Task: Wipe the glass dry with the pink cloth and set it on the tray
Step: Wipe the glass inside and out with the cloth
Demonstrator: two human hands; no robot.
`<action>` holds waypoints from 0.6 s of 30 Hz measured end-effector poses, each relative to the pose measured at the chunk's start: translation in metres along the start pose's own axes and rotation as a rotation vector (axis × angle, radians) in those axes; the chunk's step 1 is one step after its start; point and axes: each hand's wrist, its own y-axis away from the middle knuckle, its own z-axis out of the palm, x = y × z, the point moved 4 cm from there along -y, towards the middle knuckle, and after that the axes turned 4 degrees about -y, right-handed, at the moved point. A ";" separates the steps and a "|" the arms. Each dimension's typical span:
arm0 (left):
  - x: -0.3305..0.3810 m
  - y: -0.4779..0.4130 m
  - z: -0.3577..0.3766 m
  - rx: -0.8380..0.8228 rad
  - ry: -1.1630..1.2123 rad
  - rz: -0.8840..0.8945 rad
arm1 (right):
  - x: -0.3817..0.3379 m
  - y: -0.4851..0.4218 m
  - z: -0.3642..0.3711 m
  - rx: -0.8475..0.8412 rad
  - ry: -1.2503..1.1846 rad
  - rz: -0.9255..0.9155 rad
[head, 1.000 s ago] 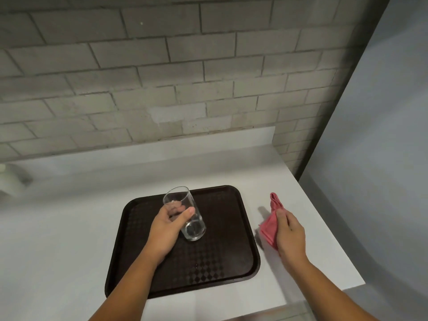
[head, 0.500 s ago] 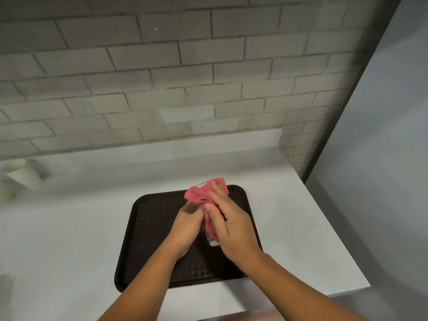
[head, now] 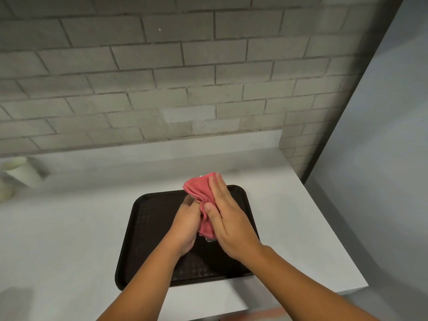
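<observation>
Above the dark brown tray [head: 148, 230] both hands hold a clear glass [head: 209, 239] wrapped in the pink cloth [head: 199, 191]. My left hand [head: 185, 224] grips the glass from the left. My right hand [head: 228, 218] presses the cloth against its right side, fingers stretched along it. The cloth covers most of the glass; only its base and a bit of rim at the top show. The glass is tilted and held off the tray.
The tray lies on a white counter [head: 69, 228] that ends at the right edge [head: 335, 239] and the front. A grey brick wall [head: 185, 89] stands behind. A pale cylindrical container [head: 23, 170] stands at the far left.
A second ago my right hand held the cloth to the right of the tray. It has come over and wrapped the cloth around the glass, which my left hand has lifted slightly.
</observation>
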 end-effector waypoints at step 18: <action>0.032 -0.002 0.007 0.004 0.173 0.038 | -0.018 -0.016 -0.006 0.090 -0.031 0.028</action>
